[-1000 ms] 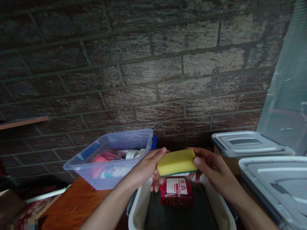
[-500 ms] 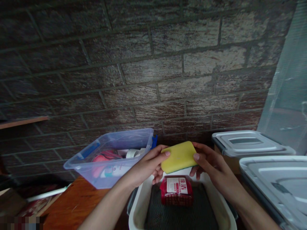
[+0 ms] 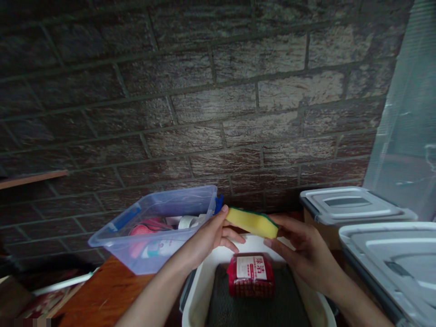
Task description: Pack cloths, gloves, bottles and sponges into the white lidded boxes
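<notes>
A yellow sponge (image 3: 252, 221) with a thin green scouring layer along its upper edge is held in the air between my two hands. My left hand (image 3: 218, 231) pinches its left end, thumb on top and the other fingers spread below. At the right end, my right hand (image 3: 301, 245) grips it between thumb and fingers. Below the sponge stands a white bin (image 3: 199, 295). Inside it, a red packet with a white label (image 3: 251, 274) rests on a dark textured item (image 3: 259, 311).
To the left, a clear bluish plastic box (image 3: 153, 200) holds a pink item and white containers, on a wooden surface (image 3: 102, 290). Grey-lidded boxes (image 3: 391, 263) stand to the right. A brick-patterned wall (image 3: 204, 113) rises behind.
The sponge has been tilted, so its broad yellow face no longer shows; its side edge and green layer now face me. My left fingers have spread out beneath it.
</notes>
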Demonstrator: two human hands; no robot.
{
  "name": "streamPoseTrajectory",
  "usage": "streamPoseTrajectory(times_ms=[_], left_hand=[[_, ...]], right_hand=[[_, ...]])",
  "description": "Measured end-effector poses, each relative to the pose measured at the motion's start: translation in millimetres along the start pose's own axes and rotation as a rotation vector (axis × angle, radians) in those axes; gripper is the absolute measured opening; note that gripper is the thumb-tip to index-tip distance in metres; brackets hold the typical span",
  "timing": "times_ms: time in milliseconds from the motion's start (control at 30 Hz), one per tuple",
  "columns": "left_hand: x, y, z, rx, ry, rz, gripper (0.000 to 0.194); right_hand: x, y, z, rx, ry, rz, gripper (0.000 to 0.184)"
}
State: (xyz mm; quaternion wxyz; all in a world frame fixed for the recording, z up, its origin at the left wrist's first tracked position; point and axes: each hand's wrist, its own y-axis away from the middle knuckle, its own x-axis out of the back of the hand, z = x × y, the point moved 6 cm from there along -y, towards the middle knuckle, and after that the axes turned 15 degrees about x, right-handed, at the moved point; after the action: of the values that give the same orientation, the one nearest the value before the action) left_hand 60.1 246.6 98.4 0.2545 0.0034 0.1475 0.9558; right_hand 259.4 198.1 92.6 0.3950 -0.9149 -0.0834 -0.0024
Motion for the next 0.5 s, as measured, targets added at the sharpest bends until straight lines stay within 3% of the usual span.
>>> streamPoseTrajectory(times_ms=[233,400,500], left_hand=[[-6.2,13,15,-0.08,0.069,-0.038,0.044],[-14.6,24,17,-0.111,-0.015,-0.056,0.033],[-17.4,28,19,-0.13,-0.064,-0.045,0.033]], right_hand=[[5,-6,5,-0.056,-0.159,0.059,0.03],[11,-7,14,-0.144,-0.076,0.078,0.013],[12,-6,16,-0.153,-0.056,0.068,0.014]])
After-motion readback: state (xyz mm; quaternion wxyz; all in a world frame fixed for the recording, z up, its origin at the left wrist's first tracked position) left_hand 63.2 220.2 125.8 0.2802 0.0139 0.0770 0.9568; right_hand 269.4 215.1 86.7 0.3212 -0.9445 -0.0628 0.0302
